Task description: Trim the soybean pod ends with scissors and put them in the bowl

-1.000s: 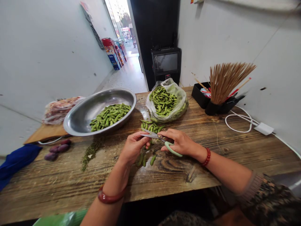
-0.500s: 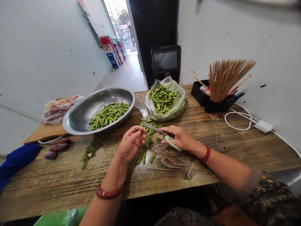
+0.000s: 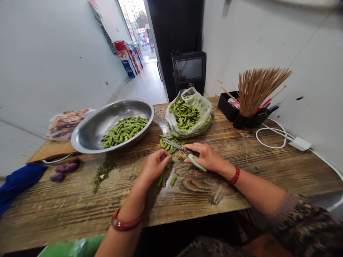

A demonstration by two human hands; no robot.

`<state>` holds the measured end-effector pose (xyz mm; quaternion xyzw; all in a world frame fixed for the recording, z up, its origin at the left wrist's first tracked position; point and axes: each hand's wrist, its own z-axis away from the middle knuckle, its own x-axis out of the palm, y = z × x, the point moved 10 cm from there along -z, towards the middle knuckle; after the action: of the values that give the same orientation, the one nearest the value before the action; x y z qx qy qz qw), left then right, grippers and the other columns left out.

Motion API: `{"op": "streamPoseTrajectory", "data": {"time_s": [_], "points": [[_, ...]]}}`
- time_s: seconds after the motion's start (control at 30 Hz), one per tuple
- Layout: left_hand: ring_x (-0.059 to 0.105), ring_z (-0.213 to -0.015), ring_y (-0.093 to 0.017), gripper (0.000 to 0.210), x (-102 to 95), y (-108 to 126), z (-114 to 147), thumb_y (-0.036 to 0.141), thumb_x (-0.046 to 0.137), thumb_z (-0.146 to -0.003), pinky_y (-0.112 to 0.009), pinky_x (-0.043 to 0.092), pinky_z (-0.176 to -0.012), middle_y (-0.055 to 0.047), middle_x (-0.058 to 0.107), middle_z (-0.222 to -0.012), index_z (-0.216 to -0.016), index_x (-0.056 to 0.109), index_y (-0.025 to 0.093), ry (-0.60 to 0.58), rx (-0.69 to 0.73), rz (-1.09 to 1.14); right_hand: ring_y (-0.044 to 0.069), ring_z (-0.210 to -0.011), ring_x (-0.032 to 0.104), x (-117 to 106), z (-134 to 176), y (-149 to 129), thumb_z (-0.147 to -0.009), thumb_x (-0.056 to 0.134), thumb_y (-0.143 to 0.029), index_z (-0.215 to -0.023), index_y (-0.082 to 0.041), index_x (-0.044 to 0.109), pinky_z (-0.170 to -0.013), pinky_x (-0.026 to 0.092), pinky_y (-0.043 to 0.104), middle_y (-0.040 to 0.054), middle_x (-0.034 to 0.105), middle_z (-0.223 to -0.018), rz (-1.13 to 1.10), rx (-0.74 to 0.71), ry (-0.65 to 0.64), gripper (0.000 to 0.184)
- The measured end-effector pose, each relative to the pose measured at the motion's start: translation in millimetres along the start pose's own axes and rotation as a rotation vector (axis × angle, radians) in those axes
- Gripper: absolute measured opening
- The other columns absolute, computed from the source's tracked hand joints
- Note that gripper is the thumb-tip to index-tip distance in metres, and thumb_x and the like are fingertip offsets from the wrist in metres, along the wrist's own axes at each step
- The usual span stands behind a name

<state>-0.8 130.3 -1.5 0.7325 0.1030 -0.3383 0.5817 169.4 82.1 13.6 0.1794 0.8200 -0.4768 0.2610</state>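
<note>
My right hand (image 3: pixel 202 155) is closed round the pale green handles of a pair of scissors (image 3: pixel 174 144); the blades point left, slightly apart, over loose edamame pods (image 3: pixel 164 144). My left hand (image 3: pixel 154 165) is turned palm down just left of them, with thumb and fingers pinched at an edamame pod (image 3: pixel 169 163). Its fingertips are partly hidden. Below it on the wood lie a few more pods (image 3: pixel 173 180). Behind both hands stands a clear plastic bag (image 3: pixel 205 107) full of pods. A steel basin (image 3: pixel 91 130) to the left holds a heap of pods (image 3: pixel 124 132).
Small green trimmings (image 3: pixel 103 175) lie on the wooden table (image 3: pixel 214 192). Purple plums (image 3: pixel 65 170), a blue cloth (image 3: pixel 20 184), a cutting board (image 3: pixel 44 151) and a bag of meat (image 3: pixel 66 125) are at left. At right stand skewers (image 3: pixel 254 92) and a white cable adapter (image 3: pixel 300 143).
My left hand has turned from palm up to palm down and dropped onto the pods beside the scissors. The right hand and scissors have stayed in place.
</note>
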Motion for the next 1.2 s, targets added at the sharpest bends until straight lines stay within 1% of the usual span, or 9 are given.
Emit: {"op": "streamPoseTrajectory", "data": {"time_s": [0.13,0.23,0.37,0.53,0.7,0.83,0.93,1.0,1.2], "points": [[0.044,-0.055,-0.014,0.020,5.7,-7,2,0.037,0.072,-0.065,-0.024,0.028,-0.053,0.002,0.055,-0.060,-0.071,0.064,0.020,-0.014,0.022,-0.184,0.018,-0.079,0.063,1,0,1,-0.075,0.075,-0.037,-0.117,-0.015,0.064,-0.075,0.051,0.030,0.0087,0.068,-0.094,0.003,-0.001,-0.002,0.049],[0.045,-0.056,-0.013,0.014,9.8,-6,2,0.031,0.070,-0.067,-0.024,0.029,-0.054,0.002,0.055,-0.061,-0.073,0.065,0.020,-0.041,0.047,-0.165,0.018,-0.078,0.062,2,0,2,-0.075,0.075,-0.037,-0.117,-0.016,0.064,-0.074,0.050,0.030,0.0081,0.068,-0.093,0.012,-0.005,-0.002,0.048],[0.043,-0.055,-0.012,0.006,6.6,-3,-1,0.020,0.067,-0.066,-0.023,0.030,-0.053,0.003,0.050,-0.057,-0.071,0.065,0.017,-0.050,-0.011,0.034,0.018,-0.079,0.062,2,0,3,-0.075,0.074,-0.036,-0.117,-0.016,0.064,-0.074,0.050,0.030,0.0080,0.068,-0.093,-0.004,0.003,-0.002,0.048],[0.047,-0.058,-0.009,0.015,-2.0,5,3,0.026,0.071,-0.069,-0.020,0.036,-0.055,0.001,0.058,-0.070,-0.074,0.062,0.015,-0.034,-0.110,0.462,0.016,-0.072,0.059,2,-1,3,-0.074,0.075,-0.037,-0.117,-0.016,0.063,-0.068,0.048,0.028,0.0046,0.065,-0.084,-0.015,0.017,-0.003,0.050],[0.038,-0.045,-0.004,0.024,6.7,-3,8,0.031,0.076,-0.067,-0.018,0.023,-0.041,0.000,0.064,-0.073,-0.079,0.062,0.015,-0.076,-0.237,0.663,0.015,-0.072,0.057,7,-1,0,-0.070,0.078,-0.034,-0.121,-0.018,0.060,-0.066,0.047,0.027,0.0027,0.061,-0.085,-0.028,0.006,-0.053,0.057],[0.047,-0.050,-0.008,0.024,4.7,-9,7,0.032,0.076,-0.067,-0.020,0.030,-0.045,-0.002,0.066,-0.071,-0.084,0.070,0.015,-0.034,-0.221,0.671,0.015,-0.075,0.057,10,0,-5,-0.069,0.079,-0.033,-0.124,-0.020,0.057,-0.068,0.048,0.027,0.0033,0.061,-0.090,-0.031,-0.003,-0.101,0.060],[0.058,-0.069,-0.014,0.020,1.6,-1,4,0.028,0.076,-0.068,-0.024,0.042,-0.063,-0.004,0.069,-0.079,-0.083,0.074,0.015,-0.034,-0.117,0.622,0.016,-0.079,0.058,12,2,-8,-0.070,0.078,-0.035,-0.127,-0.020,0.055,-0.072,0.048,0.028,0.0053,0.061,-0.096,0.001,-0.023,-0.133,0.063],[0.059,-0.077,-0.017,0.015,1.1,6,4,0.026,0.075,-0.069,-0.027,0.043,-0.073,-0.005,0.070,-0.082,-0.080,0.075,0.015,-0.047,-0.061,0.572,0.017,-0.081,0.058,13,2,-9,-0.071,0.078,-0.036,-0.128,-0.018,0.054,-0.073,0.048,0.029,0.0066,0.061,-0.098,0.028,-0.041,-0.146,0.065],[0.058,-0.073,-0.017,0.010,3.7,16,5,0.024,0.075,-0.068,-0.027,0.044,-0.074,-0.004,0.068,-0.076,-0.073,0.074,0.016,-0.070,-0.050,0.514,0.018,-0.082,0.058,15,3,-14,-0.071,0.077,-0.040,-0.128,-0.017,0.054,-0.072,0.048,0.029,0.0072,0.062,-0.099,0.024,-0.091,-0.150,0.066]]}}
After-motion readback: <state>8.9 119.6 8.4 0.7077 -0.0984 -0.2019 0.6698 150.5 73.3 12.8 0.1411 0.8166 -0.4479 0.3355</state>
